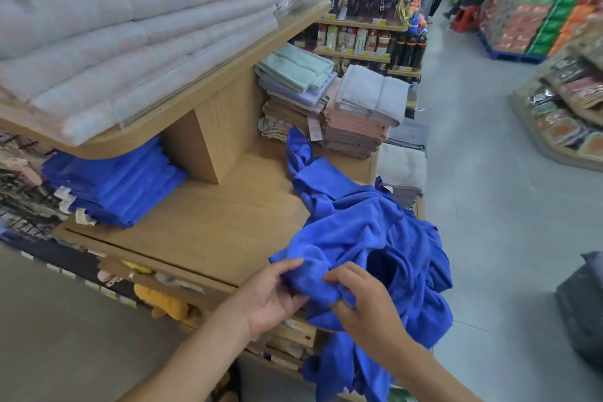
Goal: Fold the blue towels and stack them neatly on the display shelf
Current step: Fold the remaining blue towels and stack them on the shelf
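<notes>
A heap of crumpled blue towels [365,232] lies on the right part of the wooden display shelf [208,222] and spills over its front edge. My left hand [270,295] pinches the near edge of one blue towel from the left. My right hand [368,300] grips the same bunched edge from the right, close beside the left. A stack of folded blue towels [114,183] sits at the shelf's left, under the upper shelf.
Folded pale quilts [130,33] fill the upper shelf. Stacks of mint, pink and grey towels [342,108] stand at the shelf's back right. An aisle floor [489,206] runs to the right, with people and goods displays far off. A dark bag [584,303] sits at the right edge.
</notes>
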A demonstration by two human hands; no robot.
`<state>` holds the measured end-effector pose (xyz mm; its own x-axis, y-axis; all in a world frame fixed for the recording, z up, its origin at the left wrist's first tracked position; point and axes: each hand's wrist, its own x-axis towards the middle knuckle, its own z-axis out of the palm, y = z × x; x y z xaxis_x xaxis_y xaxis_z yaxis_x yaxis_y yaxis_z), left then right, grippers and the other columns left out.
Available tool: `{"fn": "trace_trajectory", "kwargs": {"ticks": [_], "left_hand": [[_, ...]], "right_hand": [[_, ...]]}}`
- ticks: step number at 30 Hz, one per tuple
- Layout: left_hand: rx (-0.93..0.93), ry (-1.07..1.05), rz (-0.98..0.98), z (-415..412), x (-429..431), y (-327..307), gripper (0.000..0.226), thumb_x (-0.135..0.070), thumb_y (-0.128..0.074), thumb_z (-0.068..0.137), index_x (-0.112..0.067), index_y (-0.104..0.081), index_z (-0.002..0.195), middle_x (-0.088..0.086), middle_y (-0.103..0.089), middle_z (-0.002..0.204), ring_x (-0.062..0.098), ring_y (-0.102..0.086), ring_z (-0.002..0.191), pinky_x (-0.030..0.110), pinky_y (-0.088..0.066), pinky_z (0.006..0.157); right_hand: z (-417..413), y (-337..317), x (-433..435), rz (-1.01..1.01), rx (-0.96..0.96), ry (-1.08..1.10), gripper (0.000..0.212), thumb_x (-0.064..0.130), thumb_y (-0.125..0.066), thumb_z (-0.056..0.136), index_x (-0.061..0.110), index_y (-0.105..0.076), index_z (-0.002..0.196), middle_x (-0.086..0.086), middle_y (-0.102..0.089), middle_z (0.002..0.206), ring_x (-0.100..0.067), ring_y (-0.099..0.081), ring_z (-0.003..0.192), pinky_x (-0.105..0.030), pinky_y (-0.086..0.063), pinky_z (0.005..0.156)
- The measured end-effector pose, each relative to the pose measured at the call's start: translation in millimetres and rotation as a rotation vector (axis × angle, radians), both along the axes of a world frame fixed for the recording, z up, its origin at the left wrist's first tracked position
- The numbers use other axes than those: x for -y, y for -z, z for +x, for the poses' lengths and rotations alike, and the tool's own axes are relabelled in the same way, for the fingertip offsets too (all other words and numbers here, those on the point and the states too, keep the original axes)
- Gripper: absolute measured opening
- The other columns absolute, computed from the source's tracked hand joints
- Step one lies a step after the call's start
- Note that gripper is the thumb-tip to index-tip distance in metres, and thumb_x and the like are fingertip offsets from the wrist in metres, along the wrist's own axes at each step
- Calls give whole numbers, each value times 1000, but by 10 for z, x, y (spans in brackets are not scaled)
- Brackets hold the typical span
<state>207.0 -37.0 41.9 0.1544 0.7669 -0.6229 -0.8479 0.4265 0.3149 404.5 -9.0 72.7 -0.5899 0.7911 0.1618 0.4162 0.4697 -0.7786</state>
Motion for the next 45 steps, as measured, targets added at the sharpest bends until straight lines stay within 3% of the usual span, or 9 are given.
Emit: {"fn": "trace_trajectory", "kwargs": {"ticks": [8,11,19,24,26,32,36,41,45], "left_hand": [[-1377,61,-102,-439,-955,45,26,-30,-61,89,-11,-54,106,5,-63,84,24,-62,54,30,-50,52],[-1659,198,-44,-488,-1374,-16,31,-38,-62,89,-19,-55,112,-1,-65,105,21,-68,64,36,-59,77],[-2041,295,-166,-665,-2112,-179,19,-34,-52,95,-27,-67,104,5,-70,111,33,-65,100,39,-53,90],[-1324,99,467,-351,-2712,-794,33,-5,-52,99,-21,-59,127,10,-68,121,16,-66,86,29,-52,66],[-1408,88,596,-288,-2820,-920,46,4,-50,93,-19,-53,133,4,-63,116,14,-61,92,25,-51,74],[-1922,341,-43,-467,-2367,-170,63,-50,-71,82,-12,-48,127,11,-59,132,35,-60,120,45,-50,94],[-1858,448,-103,-626,-2141,91,62,-30,-68,85,-6,-43,137,18,-61,130,38,-62,117,43,-51,94],[-1304,326,34,-897,-1509,-100,26,-15,-50,55,-9,-55,80,8,-57,62,26,-58,62,33,-44,55],[-1303,616,-95,-1287,-1157,-1,10,-27,-56,78,-19,-59,84,3,-52,66,18,-45,48,23,-38,52]], "right_hand": [[250,-360,7,-693,-381,-146,62,61,-66,91,5,-49,72,-11,-48,72,-27,-45,69,-39,-38,68],[268,-431,72,-761,-381,-136,43,62,-69,86,20,-65,77,5,-64,79,-12,-61,78,-19,-50,72],[362,-484,228,-725,-314,-74,60,46,-53,102,-9,-48,80,-14,-44,79,-31,-38,76,-43,-29,74],[383,-439,244,-797,-347,9,48,35,-51,105,-9,-56,86,-1,-61,85,-13,-56,84,-24,-44,77],[343,-417,246,-809,-358,2,49,33,-50,107,-12,-56,89,0,-63,88,-12,-58,87,-21,-45,80],[167,-396,227,-811,-421,-15,63,45,-53,103,-17,-52,93,-10,-59,92,-25,-52,91,-32,-41,83],[100,-402,170,-890,-426,-21,55,45,-56,103,-8,-57,89,-3,-64,90,-20,-57,88,-28,-46,81],[146,-481,106,-980,-473,4,24,50,-76,85,28,-77,75,9,-77,89,-6,-73,88,-17,-54,75],[74,-509,-38,-898,-507,1,57,59,-80,79,4,-62,79,-10,-64,85,-24,-59,83,-27,-47,71]]}}
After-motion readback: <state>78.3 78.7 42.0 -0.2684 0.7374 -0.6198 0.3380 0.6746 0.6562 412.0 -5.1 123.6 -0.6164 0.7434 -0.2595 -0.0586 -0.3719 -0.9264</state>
